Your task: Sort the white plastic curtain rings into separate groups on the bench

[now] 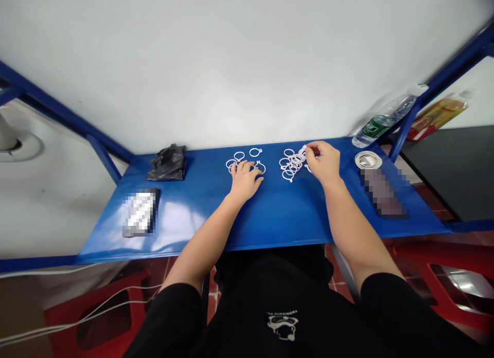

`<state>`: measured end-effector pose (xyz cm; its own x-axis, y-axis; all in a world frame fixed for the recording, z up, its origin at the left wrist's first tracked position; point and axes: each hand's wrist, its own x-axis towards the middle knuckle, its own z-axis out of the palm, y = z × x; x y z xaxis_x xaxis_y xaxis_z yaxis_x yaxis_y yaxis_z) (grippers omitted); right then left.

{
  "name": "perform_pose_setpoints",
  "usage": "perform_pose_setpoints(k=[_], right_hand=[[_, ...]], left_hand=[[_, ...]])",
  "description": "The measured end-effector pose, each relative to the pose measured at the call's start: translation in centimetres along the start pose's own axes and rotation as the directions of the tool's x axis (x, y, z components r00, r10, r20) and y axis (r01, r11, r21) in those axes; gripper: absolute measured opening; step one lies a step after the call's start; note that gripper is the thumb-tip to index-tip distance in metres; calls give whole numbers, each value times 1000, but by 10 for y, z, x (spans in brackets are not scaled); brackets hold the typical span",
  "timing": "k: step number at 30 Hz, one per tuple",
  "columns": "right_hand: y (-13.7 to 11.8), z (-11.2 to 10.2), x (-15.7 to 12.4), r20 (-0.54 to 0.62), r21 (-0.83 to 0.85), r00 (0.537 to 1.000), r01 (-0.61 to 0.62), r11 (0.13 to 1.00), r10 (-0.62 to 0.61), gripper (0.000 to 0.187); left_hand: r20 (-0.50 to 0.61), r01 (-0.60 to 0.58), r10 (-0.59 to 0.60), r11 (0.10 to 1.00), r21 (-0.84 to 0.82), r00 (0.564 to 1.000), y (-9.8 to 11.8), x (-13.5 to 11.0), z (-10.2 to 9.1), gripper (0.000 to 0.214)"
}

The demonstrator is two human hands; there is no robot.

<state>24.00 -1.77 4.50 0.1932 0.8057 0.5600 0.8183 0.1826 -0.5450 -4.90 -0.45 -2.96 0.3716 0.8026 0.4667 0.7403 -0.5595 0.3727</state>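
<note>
Several white plastic curtain rings, each with a small eyelet, lie on a blue table. My left hand point(245, 182) rests with its fingers spread over a loose group of them; one ring point(264, 167) shows beside its fingertips, and two more, including a separate ring point(255, 153), lie just beyond. To the right is a tangled pile of rings point(294, 163). At the pile's far right edge, my right hand point(326, 161) has thumb and forefinger pinched on a white ring point(303, 149), which the fingers partly hide.
A crumpled black plastic bag point(169, 163) and a blurred-out phone-like object point(141, 212) are on the left. To the right stand a water bottle point(380, 124), a coiled white cable point(368, 160) and another blurred dark object point(384, 193). A white wall point(239, 65) borders the table's back.
</note>
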Motion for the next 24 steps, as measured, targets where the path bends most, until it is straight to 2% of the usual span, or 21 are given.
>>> perform_pose_setpoints(k=[2, 7, 11, 15, 17, 20, 24], right_hand=[[7, -5, 4, 14, -56, 999, -34, 998, 35, 22], [21, -13, 12, 89, -149, 988, -111, 983, 125, 19], [21, -9, 11, 144, -143, 979, -120, 982, 141, 17], [5, 8, 1, 179, -6, 983, -43, 999, 43, 19], [-7, 20, -9, 258, 45, 966, 13, 999, -24, 20], [-22, 37, -25, 398, 117, 903, 123, 985, -160, 24], [-28, 50, -36, 488, 184, 830, 204, 962, -269, 32]], left_hand=[[27, 15, -15, 1000, 0, 1000, 2, 0, 0, 1], [40, 8, -8, 1000, -16, 999, 3, 2, -1, 11], [30, -5, 6, 1000, -22, 1000, 1, 3, -1, 10], [19, -22, 23, 999, -27, 1000, 2, 4, -2, 11], [23, -47, 48, 998, -35, 999, 4, 5, -3, 20], [66, -115, 120, 991, -68, 991, 8, 6, -6, 26], [90, -227, 243, 961, -156, 966, 12, 8, -8, 23]])
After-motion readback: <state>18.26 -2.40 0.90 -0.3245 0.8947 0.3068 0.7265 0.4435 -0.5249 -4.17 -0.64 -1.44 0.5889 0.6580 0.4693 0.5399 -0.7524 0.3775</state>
